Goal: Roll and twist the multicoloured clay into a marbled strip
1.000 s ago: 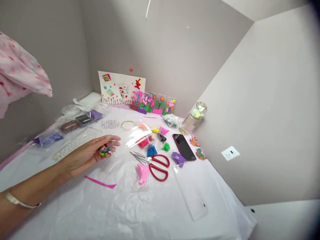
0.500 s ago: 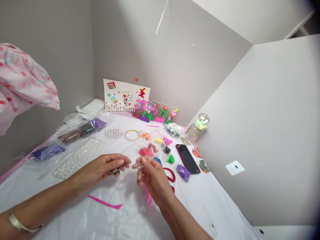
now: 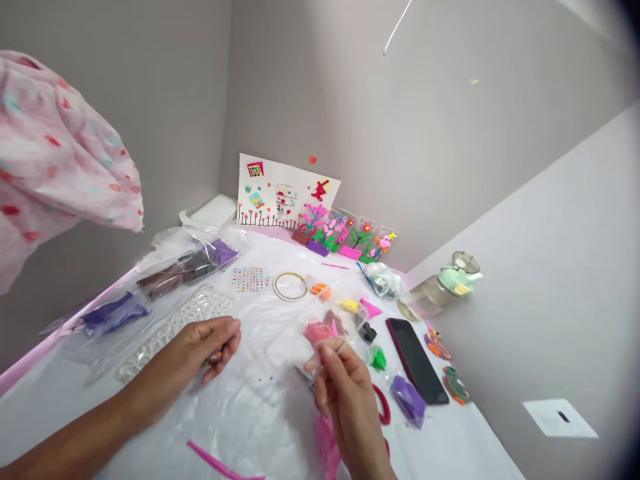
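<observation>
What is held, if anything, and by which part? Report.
The left hand holds a small multicoloured piece, gripped part hidden; whether the right hand holds anything cannot be told.

Grey left wall (image 3: 180,100), dim; meets back wall (image 3: 430,127) at a corner running up and down. Back wall brighter, a soft shadow slanting down its left part. Right wall (image 3: 565,293) paler, joined along a diagonal in this wide view; white plate (image 3: 543,415) on it, dark slot in the middle. Thin white cord (image 3: 397,27) near the top. Red heart (image 3: 313,160) and small yellowish speck (image 3: 475,82) on the back wall. Table (image 3: 470,453) set into the corner, white cover, pink along the left edge. Pink patterned cloth (image 3: 70,153) hanging at left.
</observation>
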`<state>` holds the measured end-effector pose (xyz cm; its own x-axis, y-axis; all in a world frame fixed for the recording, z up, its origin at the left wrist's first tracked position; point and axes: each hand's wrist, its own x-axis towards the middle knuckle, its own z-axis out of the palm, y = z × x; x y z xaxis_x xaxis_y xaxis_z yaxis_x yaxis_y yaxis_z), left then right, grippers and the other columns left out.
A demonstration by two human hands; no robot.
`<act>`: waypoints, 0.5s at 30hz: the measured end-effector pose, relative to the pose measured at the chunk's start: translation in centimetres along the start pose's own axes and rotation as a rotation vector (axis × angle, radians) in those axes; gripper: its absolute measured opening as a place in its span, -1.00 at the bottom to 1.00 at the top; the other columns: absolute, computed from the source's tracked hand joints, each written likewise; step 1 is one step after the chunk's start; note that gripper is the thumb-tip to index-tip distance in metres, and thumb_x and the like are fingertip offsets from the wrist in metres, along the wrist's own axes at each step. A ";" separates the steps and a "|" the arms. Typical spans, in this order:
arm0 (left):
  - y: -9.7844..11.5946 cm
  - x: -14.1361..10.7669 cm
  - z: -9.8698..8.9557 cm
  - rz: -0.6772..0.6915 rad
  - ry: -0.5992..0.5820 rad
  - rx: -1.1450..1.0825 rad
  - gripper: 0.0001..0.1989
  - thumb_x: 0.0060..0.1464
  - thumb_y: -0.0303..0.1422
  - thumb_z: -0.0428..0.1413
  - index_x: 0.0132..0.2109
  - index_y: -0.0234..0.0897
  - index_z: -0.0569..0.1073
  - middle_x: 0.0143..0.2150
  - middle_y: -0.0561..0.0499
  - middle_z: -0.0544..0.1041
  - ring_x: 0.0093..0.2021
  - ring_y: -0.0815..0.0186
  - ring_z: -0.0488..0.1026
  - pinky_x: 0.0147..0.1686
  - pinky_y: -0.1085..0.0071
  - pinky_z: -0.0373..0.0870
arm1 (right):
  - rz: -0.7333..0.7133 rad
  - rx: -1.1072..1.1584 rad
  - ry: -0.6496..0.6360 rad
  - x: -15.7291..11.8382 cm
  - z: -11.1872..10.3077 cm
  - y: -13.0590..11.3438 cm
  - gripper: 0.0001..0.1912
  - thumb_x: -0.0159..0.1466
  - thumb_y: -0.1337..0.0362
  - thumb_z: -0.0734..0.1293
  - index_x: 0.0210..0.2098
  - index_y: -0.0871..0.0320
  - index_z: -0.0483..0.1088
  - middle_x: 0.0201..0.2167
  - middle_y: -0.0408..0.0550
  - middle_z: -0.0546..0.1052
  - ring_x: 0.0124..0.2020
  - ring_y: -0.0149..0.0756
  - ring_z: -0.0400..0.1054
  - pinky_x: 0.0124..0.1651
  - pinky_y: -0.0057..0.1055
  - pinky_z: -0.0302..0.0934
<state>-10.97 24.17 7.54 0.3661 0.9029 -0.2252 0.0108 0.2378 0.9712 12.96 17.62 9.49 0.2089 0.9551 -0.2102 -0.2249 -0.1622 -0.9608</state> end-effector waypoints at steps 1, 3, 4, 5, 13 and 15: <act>0.0 0.0 -0.2 -0.015 0.043 -0.082 -0.39 0.14 0.26 0.19 -0.48 -0.20 0.42 -0.52 0.10 0.30 -0.51 0.36 0.14 -0.54 0.47 0.16 | 0.041 -0.036 -0.049 -0.1 0.1 0.2 -0.41 0.20 -0.24 0.56 -0.13 0.15 0.52 -0.34 -0.04 0.63 -0.71 -0.56 0.21 -0.64 -0.55 0.06; 0.1 -0.1 -0.6 -0.062 0.107 -0.211 -0.39 0.07 0.23 0.29 -0.47 -0.21 0.38 -0.49 0.11 0.27 -0.49 0.38 0.13 -0.55 0.52 0.17 | 0.056 -0.141 -0.096 -0.2 0.0 0.8 -0.30 0.25 -0.22 0.52 0.17 0.11 0.45 -0.10 0.12 0.66 -0.59 -0.41 0.39 -0.59 -0.47 0.24; 0.1 -0.1 -0.8 -0.092 0.123 -0.250 -0.43 0.04 0.19 0.34 -0.44 -0.22 0.43 -0.46 0.10 0.30 -0.46 0.39 0.17 -0.53 0.54 0.20 | 0.017 -0.214 -0.078 -0.3 -0.1 1.1 -0.27 0.28 -0.20 0.50 0.26 0.09 0.40 0.01 0.19 0.64 -0.51 -0.35 0.46 -0.55 -0.42 0.32; 0.2 -0.1 -0.9 -0.119 0.137 -0.286 -0.48 0.01 0.15 0.39 -0.39 -0.21 0.49 -0.40 0.08 0.36 -0.42 0.38 0.23 -0.50 0.55 0.26 | -0.049 -0.298 -0.039 -0.4 -0.3 1.4 -0.28 0.31 -0.17 0.48 0.31 0.07 0.38 0.10 0.22 0.61 -0.44 -0.30 0.49 -0.50 -0.39 0.37; 0.5 -0.6 0.7 -0.241 -0.024 -0.506 -0.48 -0.10 0.06 0.51 -0.28 -0.24 0.53 -0.42 0.10 0.34 -0.48 0.46 0.13 -0.57 0.58 0.11 | -0.475 -0.787 -0.178 -1.9 -1.3 2.4 -0.79 0.52 0.25 0.28 0.07 -0.01 0.52 -0.17 -0.02 0.68 -0.37 -0.29 0.57 -0.30 -0.44 0.45; 0.3 -0.9 1.2 -0.271 -0.082 -0.522 -0.42 0.04 0.12 0.41 -0.42 -0.23 0.34 -0.52 0.20 0.15 -0.54 0.49 -0.14 -0.64 0.56 -0.14 | -0.585 -0.817 -0.216 -2.3 -0.9 2.5 -0.80 0.51 0.33 0.28 0.03 -0.02 0.50 -0.20 -0.07 0.68 -0.38 -0.32 0.57 -0.29 -0.48 0.45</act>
<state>-10.21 23.00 8.09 0.4852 0.7597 -0.4329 -0.3374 0.6194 0.7089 12.83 14.82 7.40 -0.1160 0.9498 0.2905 0.5903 0.3011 -0.7489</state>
